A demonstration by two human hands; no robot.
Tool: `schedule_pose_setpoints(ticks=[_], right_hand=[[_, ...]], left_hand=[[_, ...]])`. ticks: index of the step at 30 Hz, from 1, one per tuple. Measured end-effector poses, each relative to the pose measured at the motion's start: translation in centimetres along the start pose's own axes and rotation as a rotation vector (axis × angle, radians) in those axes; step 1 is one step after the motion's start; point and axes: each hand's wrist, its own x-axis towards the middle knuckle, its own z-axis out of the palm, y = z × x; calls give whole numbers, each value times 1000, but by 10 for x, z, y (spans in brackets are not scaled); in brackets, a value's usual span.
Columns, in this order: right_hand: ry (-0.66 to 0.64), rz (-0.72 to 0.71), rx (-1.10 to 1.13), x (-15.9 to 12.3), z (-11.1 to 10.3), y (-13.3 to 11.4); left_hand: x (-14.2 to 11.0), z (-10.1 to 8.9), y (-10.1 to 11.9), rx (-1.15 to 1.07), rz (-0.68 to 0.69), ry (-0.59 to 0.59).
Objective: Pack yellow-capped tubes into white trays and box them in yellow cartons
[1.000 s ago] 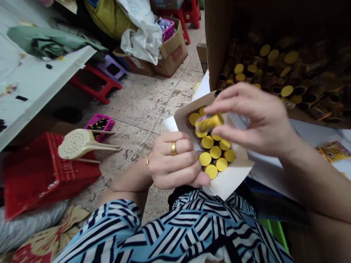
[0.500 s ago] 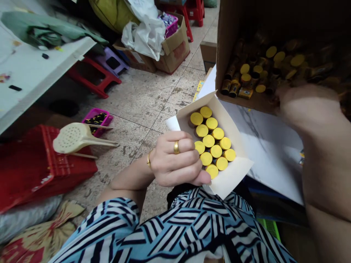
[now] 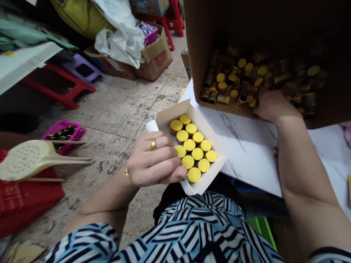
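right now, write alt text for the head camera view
The left hand holds a small open carton of upright yellow-capped tubes, while the right hand reaches into a large cardboard box holding a jumble of more, its fingertips hidden. The box stands on a white marbled table.

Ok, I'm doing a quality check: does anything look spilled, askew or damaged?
Nothing much stands out. The yellow-capped tubes stand upright in the small box. In the big carton, loose tubes lie jumbled, some on their sides, but contained; its back is too dark to judge. The floor looks stained.
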Motion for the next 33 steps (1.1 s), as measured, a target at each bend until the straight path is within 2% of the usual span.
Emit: schedule_pose_setpoints(ticks=[3,5,6,8,10,12,16,19,22,29,33], right_hand=[[-35,-7,2,-9,-11,8],[17,-51,94,-20,-23,4],[74,-116,192,-27,-29,0],[157,-333,508,-42,-40,-12],[134,-561,842,-54,-46,-28],[105,-697,1002,-62,-47,-45],[240,-790,913,-72,-41,-77],[243,-873,900,-80,-37,-94],[236,-902,911,-85,-35,-102],[270,-691,1079,-84,-28,-104],[291,-709,1128,-87,-20,-121]], left_hand=[[-3,0,2,-2,-4,-11],[-2,-1,4,-5,24,8],[0,-1,5,-5,40,23],[5,-2,7,1,61,40],[10,-3,8,7,74,46],[13,-4,9,15,95,31],[16,-8,13,27,127,14],[16,-11,17,31,99,-13],[16,-14,20,48,68,-68],[18,-16,21,41,86,-92],[23,-18,24,45,80,-124]])
